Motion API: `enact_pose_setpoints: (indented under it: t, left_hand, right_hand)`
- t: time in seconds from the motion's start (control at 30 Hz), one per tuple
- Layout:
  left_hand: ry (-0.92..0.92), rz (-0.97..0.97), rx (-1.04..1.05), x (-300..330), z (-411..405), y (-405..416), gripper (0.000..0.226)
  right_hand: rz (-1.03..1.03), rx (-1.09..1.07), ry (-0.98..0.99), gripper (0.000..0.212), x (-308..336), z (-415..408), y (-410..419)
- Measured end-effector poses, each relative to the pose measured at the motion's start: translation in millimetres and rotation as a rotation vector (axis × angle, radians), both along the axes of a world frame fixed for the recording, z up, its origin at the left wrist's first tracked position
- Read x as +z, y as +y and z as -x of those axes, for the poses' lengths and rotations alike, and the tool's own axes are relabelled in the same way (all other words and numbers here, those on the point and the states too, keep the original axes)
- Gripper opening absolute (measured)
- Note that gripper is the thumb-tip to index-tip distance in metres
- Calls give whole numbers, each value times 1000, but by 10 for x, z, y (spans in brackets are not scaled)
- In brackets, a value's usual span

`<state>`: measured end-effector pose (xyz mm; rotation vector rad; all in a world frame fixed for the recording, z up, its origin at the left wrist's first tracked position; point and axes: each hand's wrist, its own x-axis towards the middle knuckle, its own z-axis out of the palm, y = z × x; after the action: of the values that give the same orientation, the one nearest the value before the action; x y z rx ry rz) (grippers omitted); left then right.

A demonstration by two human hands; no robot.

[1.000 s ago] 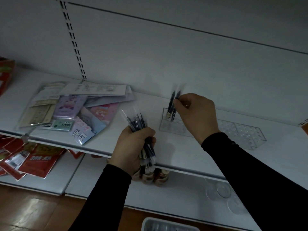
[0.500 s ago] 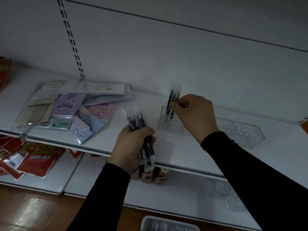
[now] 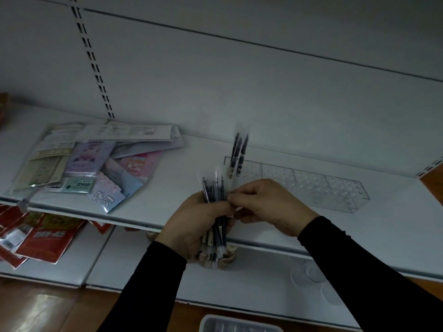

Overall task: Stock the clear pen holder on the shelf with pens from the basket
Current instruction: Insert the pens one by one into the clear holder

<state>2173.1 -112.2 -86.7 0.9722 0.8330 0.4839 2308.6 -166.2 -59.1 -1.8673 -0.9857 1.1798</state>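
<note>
A person in black sleeves stands at a white store shelf [image 3: 167, 188], both hands raised in front of its front edge. The left hand [image 3: 194, 226] is wrapped around a bundle of pens [image 3: 214, 195], dark-barreled with clear caps, their tips fanning upward above the fist and their lower ends hanging below it. The right hand [image 3: 266, 204] meets the bundle from the right, its thumb and forefinger pinching at the pens near the top of the left fist. Just behind the hands, on the shelf, sits the clear pen holder [image 3: 309, 183], a long transparent tray split into several compartments with dotted bases. Three pens [image 3: 238, 154] already stand in its leftmost compartment, leaning slightly and rising above the rim; the other compartments hold no pens that can be made out. To the left on the same shelf lies a loose pile of packaged stationery [image 3: 96, 161], cards and sachets in pastel wrappers overlapping one another, well apart from the holder. On the shelf below, at the far left, are red packets [image 3: 40, 238], and small clear round dishes [image 3: 309, 274] rest at the right. A pale plastic basket [image 3: 239, 325] shows at the bottom edge of the view, only its rim and part of its inside visible. The shelving's white back panel [image 3: 239, 80] carries a slotted upright [image 3: 93, 61].
</note>
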Motion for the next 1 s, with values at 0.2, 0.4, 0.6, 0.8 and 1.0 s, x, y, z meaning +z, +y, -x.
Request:
enact_pose_setpoints:
  t: [0.2,0.4,0.6,0.8,1.0]
  left_hand:
    - [-49,-11,26,27,-34,-27,11]
    - [-27,88,193,-45,53,123,9]
    - [15,63,248,-119,83,212,6]
    - [-1,57,253,-102,100,215,7]
    - [4,57,249,-114,105,224,6]
  right_hand:
    - [-29,-120,-55,15,62,-34,65]
    - [-375,-385,-32,14,359,-310,124]
    - [-578,-385,-546,13,452,-452,218]
    - [-590,-278,-763,21,370,-371,292]
    - [-601,-216,-860,19,275,-306,285]
